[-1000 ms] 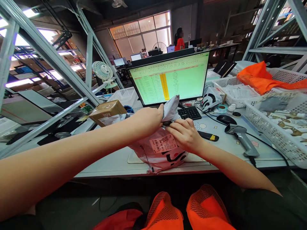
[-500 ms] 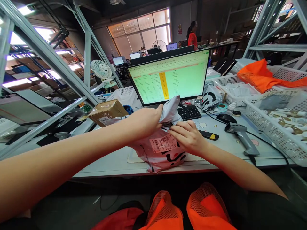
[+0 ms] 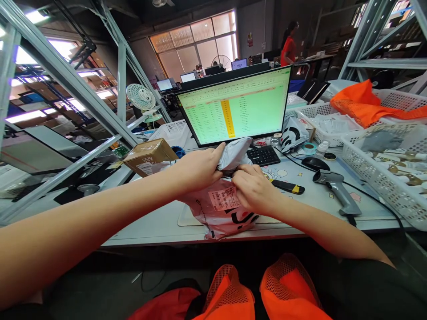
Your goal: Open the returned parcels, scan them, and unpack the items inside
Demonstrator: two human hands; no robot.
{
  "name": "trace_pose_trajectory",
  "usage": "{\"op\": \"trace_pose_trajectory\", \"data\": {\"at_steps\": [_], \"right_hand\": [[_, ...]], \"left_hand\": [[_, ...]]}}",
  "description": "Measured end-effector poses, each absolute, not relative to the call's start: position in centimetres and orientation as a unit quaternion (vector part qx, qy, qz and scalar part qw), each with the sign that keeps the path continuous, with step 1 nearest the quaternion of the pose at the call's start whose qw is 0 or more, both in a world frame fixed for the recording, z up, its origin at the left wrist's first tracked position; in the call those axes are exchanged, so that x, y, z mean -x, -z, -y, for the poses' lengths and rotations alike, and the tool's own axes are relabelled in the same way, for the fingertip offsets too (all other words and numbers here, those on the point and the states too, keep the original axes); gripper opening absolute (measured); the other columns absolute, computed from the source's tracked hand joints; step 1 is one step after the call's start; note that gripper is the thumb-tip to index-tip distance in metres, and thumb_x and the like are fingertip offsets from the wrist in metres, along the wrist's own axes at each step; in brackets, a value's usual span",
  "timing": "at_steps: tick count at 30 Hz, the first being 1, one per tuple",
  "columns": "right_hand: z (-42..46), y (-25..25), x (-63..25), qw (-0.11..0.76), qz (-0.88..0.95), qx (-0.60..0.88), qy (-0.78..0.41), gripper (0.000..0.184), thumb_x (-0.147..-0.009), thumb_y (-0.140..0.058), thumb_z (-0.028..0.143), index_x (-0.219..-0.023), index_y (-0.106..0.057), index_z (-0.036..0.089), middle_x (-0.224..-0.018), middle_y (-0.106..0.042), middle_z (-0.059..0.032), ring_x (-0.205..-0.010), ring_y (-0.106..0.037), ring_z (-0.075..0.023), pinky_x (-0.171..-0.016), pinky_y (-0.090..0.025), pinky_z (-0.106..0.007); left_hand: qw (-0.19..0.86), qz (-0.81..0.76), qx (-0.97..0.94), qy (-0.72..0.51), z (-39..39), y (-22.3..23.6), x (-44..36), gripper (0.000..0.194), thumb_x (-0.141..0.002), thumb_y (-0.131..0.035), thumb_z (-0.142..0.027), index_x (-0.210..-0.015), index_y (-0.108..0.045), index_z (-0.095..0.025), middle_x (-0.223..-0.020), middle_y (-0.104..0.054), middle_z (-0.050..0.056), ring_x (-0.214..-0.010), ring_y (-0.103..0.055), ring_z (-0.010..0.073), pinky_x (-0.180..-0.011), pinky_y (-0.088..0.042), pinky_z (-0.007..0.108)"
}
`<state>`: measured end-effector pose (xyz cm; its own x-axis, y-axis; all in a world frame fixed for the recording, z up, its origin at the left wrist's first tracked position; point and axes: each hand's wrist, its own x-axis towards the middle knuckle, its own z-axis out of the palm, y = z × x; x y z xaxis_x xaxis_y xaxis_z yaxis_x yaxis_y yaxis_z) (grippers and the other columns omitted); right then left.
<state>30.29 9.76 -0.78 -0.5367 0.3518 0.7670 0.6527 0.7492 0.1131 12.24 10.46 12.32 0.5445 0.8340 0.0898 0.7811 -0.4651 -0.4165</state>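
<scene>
A white plastic mailing bag with black print and a shipping label rests at the desk's front edge. My left hand is closed on the bag's upper edge, thumb up beside a raised grey-white flap. Opposite it, my right hand has its fingers curled tight on the same top edge, just right of the label. A dark gap shows between the hands under the flap; the bag's contents are hidden. Behind my right hand lies a black and yellow box cutter.
A monitor and keyboard stand behind the bag. To the left is a cardboard box. On the right are a barcode scanner, a mouse and white baskets. A person in orange is in the background.
My right hand has curled its fingers more tightly on the bag's edge, and the raised flap has tipped lower and to the right. The background person has moved right.
</scene>
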Motion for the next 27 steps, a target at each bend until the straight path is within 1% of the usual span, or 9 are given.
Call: {"op": "trace_pose_trajectory", "data": {"at_steps": [3, 7, 11, 14, 18, 21, 22, 24, 27], "right_hand": [[-10.1, 1.1, -31.2, 0.423, 0.858, 0.251, 0.150, 0.023, -0.086, -0.051, 0.006, -0.102, -0.062, 0.016, -0.096, -0.069, -0.0084, -0.105, -0.056, -0.0257, -0.091, -0.038, -0.040], [-10.2, 2.3, -32.4, 0.409, 0.871, 0.227, 0.151, 0.036, -0.089, -0.052, 0.006, -0.122, -0.063, 0.016, -0.122, -0.072, -0.0088, -0.118, -0.057, -0.0252, -0.094, -0.037, -0.041], [-10.4, 3.4, -33.4, 0.372, 0.880, 0.235, 0.176, 0.040, -0.091, -0.054, 0.008, -0.129, -0.061, 0.017, -0.139, -0.066, -0.0095, -0.134, -0.052, -0.0272, -0.099, -0.037, -0.043], [-10.3, 3.5, -33.5, 0.395, 0.871, 0.208, 0.206, 0.037, -0.094, -0.053, 0.009, -0.129, -0.060, 0.016, -0.141, -0.064, -0.0101, -0.137, -0.049, -0.0275, -0.103, -0.038, -0.044], [-9.8, 2.5, -31.7, 0.453, 0.830, 0.224, 0.235, 0.031, -0.097, -0.052, 0.013, -0.127, -0.061, 0.013, -0.123, -0.071, -0.0124, -0.117, -0.058, -0.0263, -0.095, -0.042, -0.041], [-9.5, 1.2, -29.9, 0.439, 0.799, 0.316, 0.265, 0.014, -0.098, -0.054, 0.021, -0.100, -0.068, 0.016, -0.092, -0.068, -0.0104, -0.091, -0.055, -0.0263, -0.079, -0.038, -0.041], [-9.5, 0.7, -29.6, 0.428, 0.793, 0.331, 0.279, 0.015, -0.098, -0.055, 0.022, -0.089, -0.067, 0.017, -0.085, -0.065, -0.0090, -0.086, -0.053, -0.0257, -0.075, -0.035, -0.041], [-9.7, -0.1, -29.5, 0.420, 0.793, 0.323, 0.300, 0.021, -0.098, -0.055, 0.020, -0.079, -0.063, 0.019, -0.080, -0.062, -0.0069, -0.085, -0.051, -0.0242, -0.075, -0.031, -0.041], [-10.3, -1.1, -30.5, 0.437, 0.799, 0.270, 0.312, 0.020, -0.100, -0.054, 0.016, -0.085, -0.065, 0.020, -0.088, -0.066, -0.0046, -0.096, -0.053, -0.0227, -0.081, -0.029, -0.041]], "left_hand": [[0.204, 0.474, 0.853, -0.073, -10.3, -12.2, -11.9, 0.081, -0.091, -0.051, -0.033, -0.162, -0.019, -0.009, -0.140, -0.062, 0.018, -0.115, -0.067, 0.0309, -0.086, -0.053, 0.035], [0.199, 0.479, 0.852, -0.073, -10.6, -11.8, -11.3, 0.079, -0.093, -0.046, -0.030, -0.163, -0.016, -0.008, -0.144, -0.058, 0.019, -0.120, -0.065, 0.0309, -0.090, -0.052, 0.036], [0.183, 0.472, 0.860, -0.065, -11.2, -11.7, -10.8, 0.072, -0.097, -0.038, -0.028, -0.163, -0.016, -0.008, -0.148, -0.056, 0.019, -0.124, -0.063, 0.0305, -0.095, -0.051, 0.037], [0.173, 0.463, 0.868, -0.049, -11.3, -11.8, -10.6, 0.069, -0.098, -0.035, -0.030, -0.162, -0.017, -0.009, -0.143, -0.060, 0.019, -0.120, -0.066, 0.0300, -0.092, -0.052, 0.036], [0.194, 0.476, 0.857, -0.036, -10.6, -12.2, -11.5, 0.062, -0.098, -0.039, -0.032, -0.156, -0.032, -0.011, -0.124, -0.071, 0.017, -0.105, -0.071, 0.0314, -0.079, -0.053, 0.036], [0.229, 0.488, 0.840, -0.061, -9.8, -12.7, -12.7, 0.066, -0.097, -0.043, -0.034, -0.156, -0.032, -0.007, -0.111, -0.075, 0.018, -0.095, -0.073, 0.0336, -0.074, -0.052, 0.038], [0.239, 0.489, 0.836, -0.070, -9.6, -13.0, -13.0, 0.067, -0.097, -0.044, -0.035, -0.157, -0.031, -0.007, -0.110, -0.075, 0.018, -0.094, -0.073, 0.0341, -0.074, -0.052, 0.039], [0.256, 0.486, 0.832, -0.077, -9.4, -13.8, -13.3, 0.066, -0.098, -0.044, -0.038, -0.156, -0.035, -0.009, -0.109, -0.075, 0.018, -0.094, -0.073, 0.0346, -0.077, -0.052, 0.041], [0.269, 0.474, 0.835, -0.072, -9.7, -15.0, -12.8, 0.056, -0.097, -0.045, -0.039, -0.147, -0.048, -0.014, -0.106, -0.075, 0.016, -0.096, -0.072, 0.0350, -0.082, -0.051, 0.044]]}}
